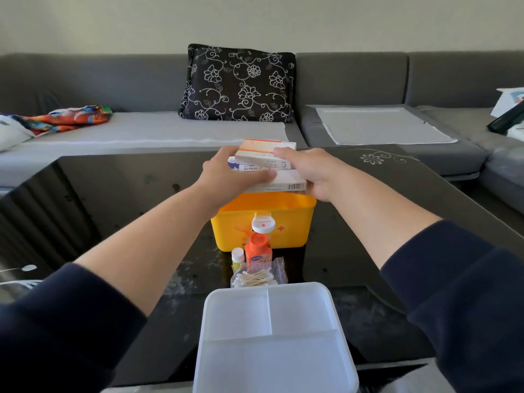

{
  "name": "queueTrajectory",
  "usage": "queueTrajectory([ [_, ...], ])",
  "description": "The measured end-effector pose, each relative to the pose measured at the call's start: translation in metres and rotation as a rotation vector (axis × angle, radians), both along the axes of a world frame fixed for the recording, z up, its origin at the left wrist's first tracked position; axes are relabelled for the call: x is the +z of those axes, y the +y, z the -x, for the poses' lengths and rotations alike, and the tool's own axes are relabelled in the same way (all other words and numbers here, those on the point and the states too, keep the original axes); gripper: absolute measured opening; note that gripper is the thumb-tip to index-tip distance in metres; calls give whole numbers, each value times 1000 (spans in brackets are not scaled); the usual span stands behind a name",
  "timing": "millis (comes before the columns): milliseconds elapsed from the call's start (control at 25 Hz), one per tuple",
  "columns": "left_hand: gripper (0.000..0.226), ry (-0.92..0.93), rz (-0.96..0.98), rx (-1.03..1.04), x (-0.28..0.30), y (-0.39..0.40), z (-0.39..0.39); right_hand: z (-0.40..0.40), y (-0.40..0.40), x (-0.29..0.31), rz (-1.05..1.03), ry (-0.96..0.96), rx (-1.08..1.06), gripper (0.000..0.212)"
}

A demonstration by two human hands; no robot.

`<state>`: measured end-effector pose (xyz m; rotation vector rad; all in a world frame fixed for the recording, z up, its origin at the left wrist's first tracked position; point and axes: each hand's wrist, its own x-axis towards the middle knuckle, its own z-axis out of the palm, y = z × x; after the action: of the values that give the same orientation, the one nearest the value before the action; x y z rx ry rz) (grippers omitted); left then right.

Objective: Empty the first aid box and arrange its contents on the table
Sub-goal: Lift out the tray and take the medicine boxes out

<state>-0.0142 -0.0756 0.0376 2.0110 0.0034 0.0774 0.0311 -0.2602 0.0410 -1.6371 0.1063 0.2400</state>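
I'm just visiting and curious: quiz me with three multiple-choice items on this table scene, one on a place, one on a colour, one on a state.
1. Where is the bag of cotton swabs?
A. inside the first aid box
B. on the table between the white tray and the orange bottle
C. on the sofa

2. What colour is the first aid box?
A. yellow
B. blue
C. green

3. What are the hands doing?
A. resting flat
B. holding a stack of medicine boxes above the box
C. closing a lid

Answers: 1 B, the bag lies between white tray and orange bottle. 2 A, its walls are yellow. 3 B, left hand and right hand hold the medicine boxes.
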Motion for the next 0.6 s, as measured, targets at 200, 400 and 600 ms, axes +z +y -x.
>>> queueTrajectory([
  [200, 132, -113, -46, -51, -14, 13, 43, 40, 4, -6, -29, 41, 41, 37],
  [400, 133, -174, -138, -73, -14, 14, 73, 71, 2, -9, -26, 37, 122, 33],
  [600, 93, -324, -82, -29, -19, 5, 89, 87, -10, -8, -95, 29, 195, 30],
])
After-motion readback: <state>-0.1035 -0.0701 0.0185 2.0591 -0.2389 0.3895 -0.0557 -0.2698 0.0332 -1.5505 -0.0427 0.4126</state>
